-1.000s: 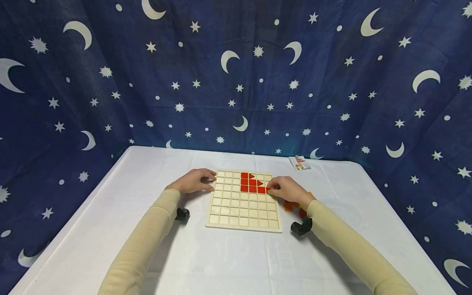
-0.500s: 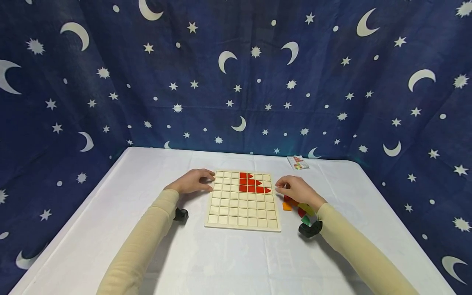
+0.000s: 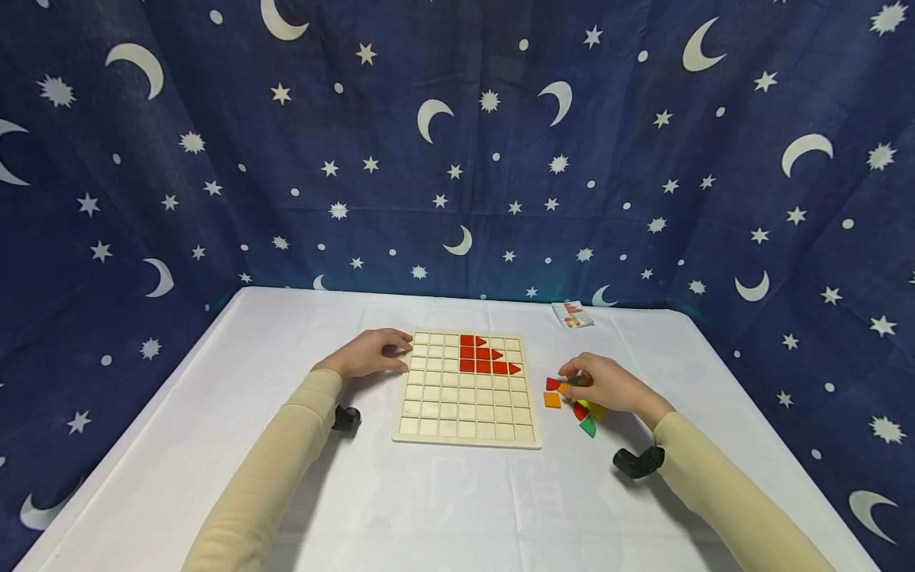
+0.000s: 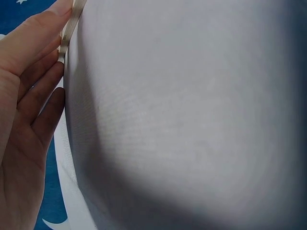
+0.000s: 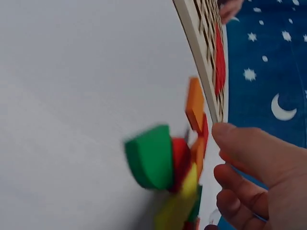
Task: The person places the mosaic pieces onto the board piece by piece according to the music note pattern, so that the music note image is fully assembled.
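Observation:
A pale wooden grid board (image 3: 467,413) lies on the white table, with three rows of red tiles (image 3: 484,366) in its upper right part, each row ending in a pointed tile. My left hand (image 3: 372,352) rests its thumb and fingertips against the board's left edge. To the right of the board my right hand (image 3: 608,383) hovers over a small pile of loose pieces, fingers bent and thumb apart from them. In that pile are an orange square (image 3: 552,400), a green rounded piece (image 5: 151,155), a yellow piece (image 5: 180,203) and red pieces; the hand hides part of it.
A small pattern card (image 3: 572,314) lies at the table's back right. A dark blue curtain (image 3: 457,159) with moons and stars surrounds the table (image 3: 443,508) at the back and sides.
My right hand has left the last pointed red tile in the third row and moved right and down to the loose pieces. My left hand stays at the board's edge.

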Available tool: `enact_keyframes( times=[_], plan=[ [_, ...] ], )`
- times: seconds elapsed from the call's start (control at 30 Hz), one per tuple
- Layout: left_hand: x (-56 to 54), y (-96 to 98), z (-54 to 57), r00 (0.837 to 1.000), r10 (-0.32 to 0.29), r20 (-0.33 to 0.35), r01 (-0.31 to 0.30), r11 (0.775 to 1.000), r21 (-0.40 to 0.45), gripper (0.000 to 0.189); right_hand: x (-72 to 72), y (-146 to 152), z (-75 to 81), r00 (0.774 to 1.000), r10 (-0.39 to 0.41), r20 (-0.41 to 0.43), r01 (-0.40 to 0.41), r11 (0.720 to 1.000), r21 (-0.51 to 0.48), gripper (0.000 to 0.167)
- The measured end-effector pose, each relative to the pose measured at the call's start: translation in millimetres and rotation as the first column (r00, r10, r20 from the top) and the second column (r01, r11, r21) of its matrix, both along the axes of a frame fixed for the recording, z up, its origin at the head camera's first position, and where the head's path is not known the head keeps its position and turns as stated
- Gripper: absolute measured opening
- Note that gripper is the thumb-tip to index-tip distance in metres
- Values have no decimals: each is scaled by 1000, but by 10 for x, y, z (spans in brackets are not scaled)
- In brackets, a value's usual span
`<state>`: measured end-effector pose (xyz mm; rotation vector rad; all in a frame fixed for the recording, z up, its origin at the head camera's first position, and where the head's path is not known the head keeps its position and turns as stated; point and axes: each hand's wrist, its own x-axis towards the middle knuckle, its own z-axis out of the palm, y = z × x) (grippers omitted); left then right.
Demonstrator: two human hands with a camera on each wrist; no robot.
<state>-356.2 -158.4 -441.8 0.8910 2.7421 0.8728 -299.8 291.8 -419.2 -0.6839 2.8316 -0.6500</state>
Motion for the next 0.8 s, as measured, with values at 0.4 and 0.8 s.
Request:
enact_keyframes(
  times=[0.4, 0.8],
  plan=[
    [21, 22, 24, 1000, 8, 13, -8, 1000, -3, 43, 157, -166, -119, 988, 113, -109, -113, 994, 14, 19],
    [29, 17, 28, 1000, 13, 8, -13, 1000, -4, 43, 202, -212, -122, 993, 64, -97, -61, 997, 37, 19]
  ],
)
